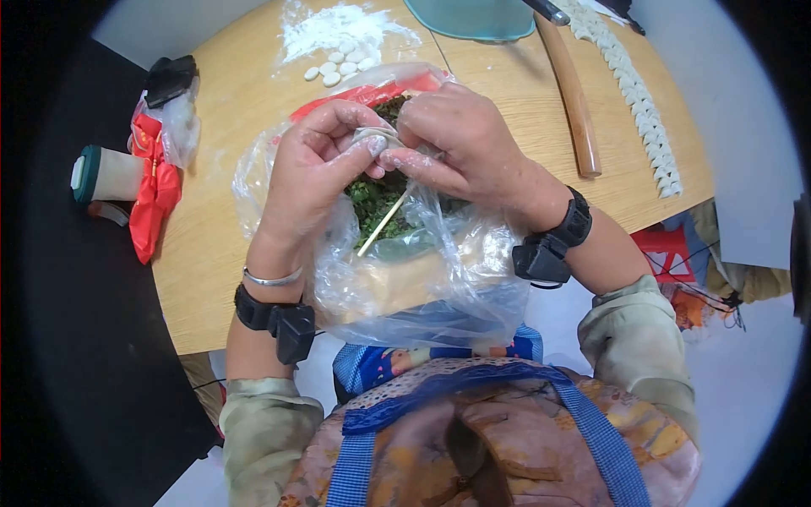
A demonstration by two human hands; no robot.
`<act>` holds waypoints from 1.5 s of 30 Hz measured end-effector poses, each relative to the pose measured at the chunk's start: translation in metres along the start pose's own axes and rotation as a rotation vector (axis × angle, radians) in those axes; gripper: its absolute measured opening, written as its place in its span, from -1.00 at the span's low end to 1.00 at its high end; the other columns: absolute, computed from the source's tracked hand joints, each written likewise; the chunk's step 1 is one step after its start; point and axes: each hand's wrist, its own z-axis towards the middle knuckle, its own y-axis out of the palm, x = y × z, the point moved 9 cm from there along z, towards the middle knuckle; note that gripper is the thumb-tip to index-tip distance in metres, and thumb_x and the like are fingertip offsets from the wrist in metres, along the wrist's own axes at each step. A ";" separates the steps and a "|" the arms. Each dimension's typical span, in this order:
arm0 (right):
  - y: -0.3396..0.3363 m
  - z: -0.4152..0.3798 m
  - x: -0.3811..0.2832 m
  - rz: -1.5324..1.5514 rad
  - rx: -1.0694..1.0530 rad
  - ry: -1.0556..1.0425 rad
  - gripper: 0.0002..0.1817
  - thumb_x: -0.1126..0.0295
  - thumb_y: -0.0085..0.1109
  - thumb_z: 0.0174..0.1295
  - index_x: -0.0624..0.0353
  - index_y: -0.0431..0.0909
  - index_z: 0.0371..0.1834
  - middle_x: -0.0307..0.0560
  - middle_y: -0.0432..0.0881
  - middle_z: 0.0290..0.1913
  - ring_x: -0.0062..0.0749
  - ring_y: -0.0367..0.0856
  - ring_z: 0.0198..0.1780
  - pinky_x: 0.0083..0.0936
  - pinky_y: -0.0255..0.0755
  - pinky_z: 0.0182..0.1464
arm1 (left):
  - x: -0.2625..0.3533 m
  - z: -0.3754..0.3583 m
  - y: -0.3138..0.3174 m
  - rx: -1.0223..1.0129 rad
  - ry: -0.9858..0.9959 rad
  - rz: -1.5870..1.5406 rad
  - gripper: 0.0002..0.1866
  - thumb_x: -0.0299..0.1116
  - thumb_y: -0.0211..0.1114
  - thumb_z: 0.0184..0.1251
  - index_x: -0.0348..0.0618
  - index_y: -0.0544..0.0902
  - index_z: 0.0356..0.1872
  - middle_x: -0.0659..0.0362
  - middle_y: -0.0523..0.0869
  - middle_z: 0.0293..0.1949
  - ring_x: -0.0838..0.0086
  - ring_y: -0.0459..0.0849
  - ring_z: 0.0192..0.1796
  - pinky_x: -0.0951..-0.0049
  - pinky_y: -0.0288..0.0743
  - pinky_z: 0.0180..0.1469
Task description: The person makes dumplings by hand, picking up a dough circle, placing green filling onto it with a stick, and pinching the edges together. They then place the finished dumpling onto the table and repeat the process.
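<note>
Between the fingertips of both hands is a small dumpling (378, 133), its pale dough wrapper partly hidden by the fingers. My left hand (308, 165) pinches one side of it, thumb and fingers dusted with flour. From the other side, my right hand (465, 139) presses the wrapper with bent fingers and thumb. Directly under the hands, chopped green filling (369, 203) lies in a clear plastic bag (372, 296). A pale stick (383, 225), like a chopstick, slants out of the filling; its upper end is hidden near my right hand.
Several dough rounds (340, 61) lie beside spread flour (325, 32) at the back. On the right are a wooden rolling pin (572, 106) and a long row of shaped dumplings (638, 101). A teal basin (473, 24) stands behind; a red bag (152, 198) hangs at the left edge.
</note>
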 end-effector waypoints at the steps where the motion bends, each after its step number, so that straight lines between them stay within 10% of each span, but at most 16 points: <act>1: 0.001 0.000 0.001 0.000 0.000 0.015 -0.82 0.24 0.24 0.18 0.09 0.54 -0.36 -0.07 0.58 -0.44 -0.10 0.58 -0.32 -0.22 0.42 -0.21 | 0.000 -0.001 0.000 0.004 0.002 -0.006 -0.84 -0.55 0.26 0.36 -0.31 0.56 -0.09 0.17 0.68 -0.26 0.61 0.65 -0.27 0.62 0.55 -0.19; 45: -0.003 0.000 0.002 0.030 0.012 0.033 -0.76 0.20 0.22 0.23 0.12 0.48 -0.40 -0.07 0.52 -0.47 -0.07 0.54 -0.36 -0.23 0.38 -0.26 | -0.003 -0.004 0.011 -0.059 -0.115 0.027 -0.76 -0.59 0.21 0.35 -0.27 0.50 0.01 0.19 0.67 -0.22 0.60 0.68 -0.25 0.65 0.54 -0.24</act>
